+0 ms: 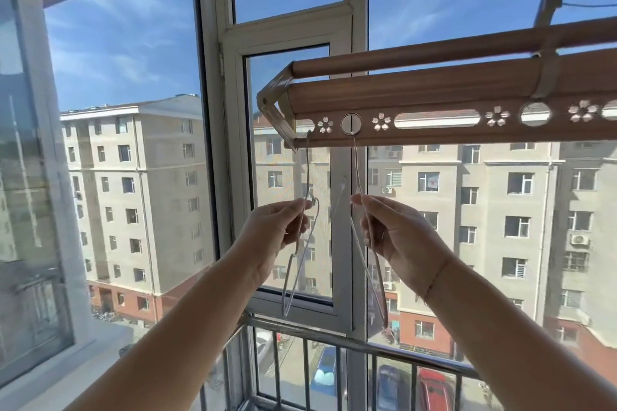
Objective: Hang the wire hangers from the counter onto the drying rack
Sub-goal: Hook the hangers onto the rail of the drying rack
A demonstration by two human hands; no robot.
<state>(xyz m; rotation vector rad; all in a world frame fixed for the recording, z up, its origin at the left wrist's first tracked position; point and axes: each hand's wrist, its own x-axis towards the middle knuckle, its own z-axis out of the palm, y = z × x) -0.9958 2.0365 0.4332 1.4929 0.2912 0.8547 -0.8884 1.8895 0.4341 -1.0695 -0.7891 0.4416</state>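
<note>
A brown drying rack (434, 100) hangs overhead, with a lower strip pierced by round holes, slots and flower cut-outs. One thin white wire hanger (355, 163) has its hook through a round hole in that strip; my right hand (397, 237) pinches this hanger just below its neck. A second wire hanger (307, 163) hooks at the strip's left end, and my left hand (270, 237) grips it near the neck. Both hangers dangle edge-on below my hands, seen against the window frame.
White window frames (347, 243) stand right behind the hangers. A metal balcony railing (334, 337) runs below. A second rack pole (400, 57) lies above the first, held by a bracket (547, 70) and a cord. A glass pane (26, 177) is at the left.
</note>
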